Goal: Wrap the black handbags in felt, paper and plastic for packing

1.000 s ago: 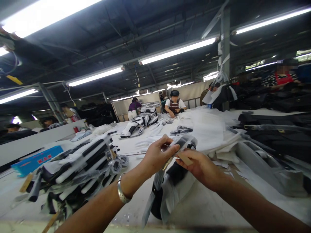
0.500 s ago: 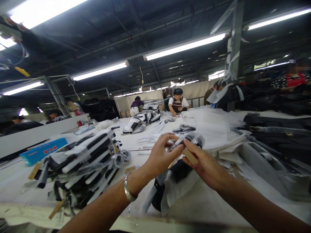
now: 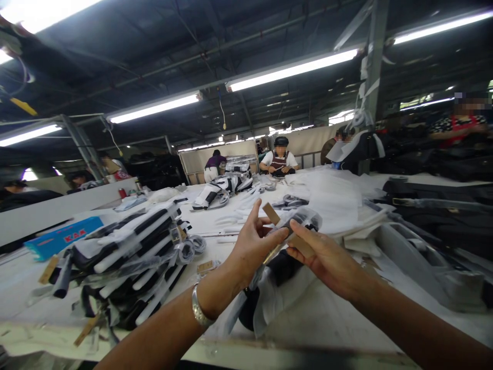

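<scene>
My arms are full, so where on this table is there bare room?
Bare table shows between the wrapped bundle and right forearm, and at far left, on the near side of the blue box. Crowded: the left pile, and the right around the grey tray and white sheets.

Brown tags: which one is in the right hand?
The brown tag held in the right hand. Another tag sticks up beside the left hand; others are on the table or around the wrapped pile.
</scene>
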Demonstrator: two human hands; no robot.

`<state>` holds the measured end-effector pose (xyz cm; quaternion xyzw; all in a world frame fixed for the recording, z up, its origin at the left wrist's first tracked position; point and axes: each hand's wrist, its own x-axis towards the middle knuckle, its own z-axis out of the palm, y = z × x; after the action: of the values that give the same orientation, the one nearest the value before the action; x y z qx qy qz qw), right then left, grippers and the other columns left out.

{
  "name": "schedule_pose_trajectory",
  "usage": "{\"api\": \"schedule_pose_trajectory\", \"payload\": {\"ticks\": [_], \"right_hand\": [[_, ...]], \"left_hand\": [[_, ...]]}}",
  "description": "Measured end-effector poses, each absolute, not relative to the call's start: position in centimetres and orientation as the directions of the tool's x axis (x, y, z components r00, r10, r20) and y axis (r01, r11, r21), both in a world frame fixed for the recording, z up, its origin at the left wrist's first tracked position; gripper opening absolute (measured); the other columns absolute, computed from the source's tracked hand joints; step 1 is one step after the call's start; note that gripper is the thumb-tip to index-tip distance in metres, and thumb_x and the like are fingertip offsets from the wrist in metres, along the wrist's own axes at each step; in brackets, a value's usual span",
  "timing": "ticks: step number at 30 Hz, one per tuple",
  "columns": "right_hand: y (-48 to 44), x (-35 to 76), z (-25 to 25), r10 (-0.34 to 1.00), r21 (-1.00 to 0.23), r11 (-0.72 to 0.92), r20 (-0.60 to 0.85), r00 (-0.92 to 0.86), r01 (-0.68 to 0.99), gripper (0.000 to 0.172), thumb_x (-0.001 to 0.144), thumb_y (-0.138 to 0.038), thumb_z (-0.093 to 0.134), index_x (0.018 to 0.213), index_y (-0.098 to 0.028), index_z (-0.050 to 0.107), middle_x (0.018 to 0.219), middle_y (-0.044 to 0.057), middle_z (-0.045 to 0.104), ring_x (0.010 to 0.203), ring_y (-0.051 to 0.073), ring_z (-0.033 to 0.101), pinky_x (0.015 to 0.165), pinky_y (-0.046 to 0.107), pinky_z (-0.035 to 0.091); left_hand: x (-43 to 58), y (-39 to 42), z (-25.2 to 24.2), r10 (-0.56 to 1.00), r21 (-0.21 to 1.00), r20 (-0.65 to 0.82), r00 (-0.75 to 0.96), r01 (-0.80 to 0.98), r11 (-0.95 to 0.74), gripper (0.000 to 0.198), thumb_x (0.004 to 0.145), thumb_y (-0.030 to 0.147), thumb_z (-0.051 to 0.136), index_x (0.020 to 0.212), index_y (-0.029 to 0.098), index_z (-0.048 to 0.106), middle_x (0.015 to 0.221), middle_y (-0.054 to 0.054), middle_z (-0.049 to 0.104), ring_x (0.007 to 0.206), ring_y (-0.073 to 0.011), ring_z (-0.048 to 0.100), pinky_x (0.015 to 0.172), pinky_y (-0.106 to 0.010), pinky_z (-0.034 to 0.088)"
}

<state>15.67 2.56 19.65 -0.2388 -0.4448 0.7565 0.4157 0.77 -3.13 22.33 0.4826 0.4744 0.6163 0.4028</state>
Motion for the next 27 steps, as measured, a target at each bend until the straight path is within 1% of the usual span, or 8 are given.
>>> {"api": "schedule_pose_trajectory", "payload": {"ticks": [2, 5, 8, 11, 14, 17, 23, 27], "right_hand": [[2.6, 15.9, 19.7, 0.817, -0.858, -0.255, 0.056, -0.575, -0.446, 0.025, 0.08, -0.043, 0.078, 0.086, -0.019, 0.077, 0.087, 0.003, 0.072, 0.088, 0.016, 0.064, 0.086, 0.03, 0.054], [2.6, 16.4, 19.1, 0.786, -0.786, -0.333, 0.073, -0.614, -0.52, 0.023, 0.082, -0.042, 0.076, 0.088, -0.02, 0.076, 0.093, 0.004, 0.073, 0.094, 0.019, 0.066, 0.097, 0.037, 0.052], [2.3, 16.5, 18.2, 0.785, -0.734, -0.358, 0.098, -0.612, -0.577, 0.02, 0.076, -0.034, 0.081, 0.088, -0.018, 0.077, 0.099, 0.006, 0.073, 0.102, 0.021, 0.066, 0.105, 0.038, 0.049], [1.6, 16.1, 17.5, 0.823, -0.74, -0.267, 0.159, -0.546, -0.617, 0.02, 0.071, -0.028, 0.085, 0.088, -0.019, 0.078, 0.102, 0.004, 0.073, 0.103, 0.019, 0.066, 0.105, 0.034, 0.049], [0.8, 15.3, 17.6, 0.86, -0.752, -0.194, 0.178, -0.477, -0.63, 0.022, 0.071, -0.034, 0.087, 0.085, -0.021, 0.078, 0.094, 0.002, 0.073, 0.097, 0.017, 0.066, 0.101, 0.033, 0.051], [0.3, 14.5, 17.9, 0.886, -0.748, -0.133, 0.204, -0.417, -0.65, 0.023, 0.07, -0.036, 0.087, 0.082, -0.02, 0.076, 0.091, 0.002, 0.072, 0.089, 0.016, 0.066, 0.094, 0.03, 0.053], [0.9, 13.1, 16.9, 0.917, -0.763, 0.074, 0.306, -0.257, -0.642, 0.03, 0.08, -0.044, 0.077, 0.068, -0.02, 0.064, 0.073, -0.001, 0.063, 0.08, 0.016, 0.06, 0.085, 0.031, 0.051], [1.4, 12.7, 16.1, 0.939, -0.813, 0.159, 0.3, -0.169, -0.56, 0.032, 0.081, -0.051, 0.073, 0.072, -0.022, 0.063, 0.071, 0.0, 0.061, 0.076, 0.019, 0.057, 0.077, 0.033, 0.05]], "left_hand": [[0.8, -3.2, 22.3, 0.95, 0.971, 0.232, -0.209, -0.013, -0.24, 0.094, 0.071, 0.037, 0.086, 0.151, 0.025, 0.037, 0.106, -0.006, 0.066, 0.092, -0.0182, 0.064, 0.079, -0.027, 0.049], [0.7, -3.3, 22.4, 0.947, 0.964, 0.264, -0.181, 0.037, -0.262, 0.057, 0.073, 0.037, 0.083, 0.123, 0.019, 0.063, 0.098, -0.004, 0.066, 0.088, -0.0168, 0.063, 0.077, -0.025, 0.048], [0.6, -3.4, 22.4, 0.944, 0.956, 0.292, -0.156, 0.037, -0.29, 0.034, 0.075, 0.036, 0.08, 0.1, 0.017, 0.069, 0.09, -0.002, 0.066, 0.087, -0.0161, 0.062, 0.078, -0.025, 0.048], [0.6, -3.4, 22.3, 0.943, 0.956, 0.293, -0.157, 0.046, -0.289, 0.028, 0.076, 0.035, 0.08, 0.094, 0.018, 0.068, 0.088, 0.0, 0.067, 0.085, -0.015, 0.062, 0.078, -0.025, 0.048], [0.6, -3.3, 22.1, 0.93, 0.944, 0.324, -0.174, 0.12, -0.307, 0.025, 0.076, 0.035, 0.079, 0.089, 0.018, 0.066, 0.086, 0.0, 0.066, 0.083, -0.0144, 0.062, 0.077, -0.025, 0.048], [0.7, -3.2, 21.8, 0.887, 0.897, 0.418, -0.196, 0.245, -0.368, 0.025, 0.075, 0.029, 0.079, 0.095, 0.018, 0.069, 0.088, -0.001, 0.066, 0.087, -0.0158, 0.062, 0.082, -0.027, 0.049], [1.6, -3.6, 21.1, 0.82, 0.811, 0.538, -0.194, 0.385, -0.441, 0.024, 0.08, 0.023, 0.073, 0.104, 0.019, 0.07, 0.098, -0.004, 0.071, 0.094, -0.0187, 0.066, 0.091, -0.032, 0.052], [2.0, -4.1, 20.9, 0.787, 0.754, 0.586, -0.191, 0.485, -0.444, 0.023, 0.085, 0.022, 0.067, 0.108, 0.021, 0.071, 0.102, -0.004, 0.073, 0.098, -0.02, 0.068, 0.092, -0.033, 0.053]]}}
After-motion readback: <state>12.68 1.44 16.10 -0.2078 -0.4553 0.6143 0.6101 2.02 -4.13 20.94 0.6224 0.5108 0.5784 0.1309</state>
